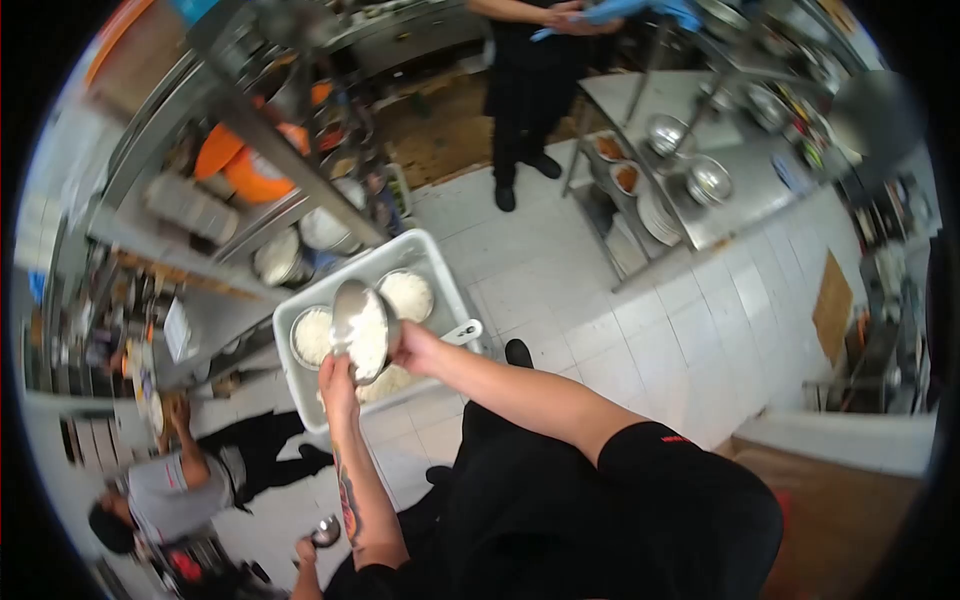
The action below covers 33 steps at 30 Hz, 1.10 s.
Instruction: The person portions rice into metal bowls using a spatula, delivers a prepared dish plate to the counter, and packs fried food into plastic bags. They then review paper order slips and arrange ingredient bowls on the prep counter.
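My left hand (338,373) and my right hand (415,348) are closed on opposite sides of a metal bowl (349,303). The bowl is tilted, and white, crumbly food (369,338), perhaps rice, lies along its inside. Below it is a white plastic tub (448,285) holding several round portions of similar white food. One round container (406,295) sits toward the back of the tub and another (312,337) at its left. The bowl and my hands hide the middle of the tub.
A steel shelf (330,188) stands beyond the tub. Steel bowls (709,180) rest on a worktable (720,232) at right. One person (535,90) stands ahead with blue material; another (185,490) works at left. Someone's hand (306,550) holds a metal utensil (326,531) at lower left.
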Each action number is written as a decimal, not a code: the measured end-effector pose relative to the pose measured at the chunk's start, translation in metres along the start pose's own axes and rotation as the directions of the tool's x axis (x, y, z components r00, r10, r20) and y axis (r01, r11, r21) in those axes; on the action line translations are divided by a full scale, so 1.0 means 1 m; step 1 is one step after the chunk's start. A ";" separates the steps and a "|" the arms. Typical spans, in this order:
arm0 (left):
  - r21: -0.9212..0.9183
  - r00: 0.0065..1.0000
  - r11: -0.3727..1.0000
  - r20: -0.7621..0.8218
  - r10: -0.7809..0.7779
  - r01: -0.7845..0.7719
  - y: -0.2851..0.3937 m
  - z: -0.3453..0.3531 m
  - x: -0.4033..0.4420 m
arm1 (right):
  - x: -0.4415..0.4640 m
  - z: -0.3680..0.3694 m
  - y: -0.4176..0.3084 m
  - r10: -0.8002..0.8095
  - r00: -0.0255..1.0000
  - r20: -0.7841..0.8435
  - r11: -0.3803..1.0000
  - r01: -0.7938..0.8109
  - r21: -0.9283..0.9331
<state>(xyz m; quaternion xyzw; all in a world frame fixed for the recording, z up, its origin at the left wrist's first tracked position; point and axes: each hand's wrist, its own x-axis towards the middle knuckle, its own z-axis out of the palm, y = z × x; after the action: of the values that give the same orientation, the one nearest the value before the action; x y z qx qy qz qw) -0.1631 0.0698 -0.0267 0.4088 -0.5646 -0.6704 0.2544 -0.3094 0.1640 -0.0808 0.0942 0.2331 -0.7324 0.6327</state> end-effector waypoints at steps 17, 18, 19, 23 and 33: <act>0.248 0.918 0.901 -0.090 0.387 -0.355 -0.034 -0.015 -0.088 | -0.118 -0.059 -0.085 -0.471 0.754 0.457 -0.367 0.304 -0.879; 0.208 0.929 0.915 -0.061 0.366 -0.347 -0.025 0.031 -0.105 | -0.156 -0.074 -0.110 -0.497 0.681 0.538 -0.347 0.412 -0.842; 0.166 0.939 0.928 -0.026 0.343 -0.335 -0.021 0.075 -0.115 | -0.196 -0.098 -0.135 -0.525 0.599 0.605 -0.330 0.512 -0.793; 0.133 0.960 0.966 0.203 0.193 -0.222 -0.044 0.263 -0.146 | -0.340 -0.322 -0.200 -0.467 0.823 0.323 -0.500 0.055 -0.864; 0.202 0.574 0.978 0.794 -0.199 0.059 -0.123 0.766 -0.196 | -0.802 -0.615 -0.208 -0.820 -0.099 -0.564 0.547 -0.426 -0.721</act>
<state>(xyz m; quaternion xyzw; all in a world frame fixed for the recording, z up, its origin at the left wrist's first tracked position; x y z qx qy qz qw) -0.6830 0.6766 -0.0727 0.1165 -0.6365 -0.7540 -0.1128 -0.4619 1.1745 -0.2242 0.2519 0.9090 -0.3273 0.0565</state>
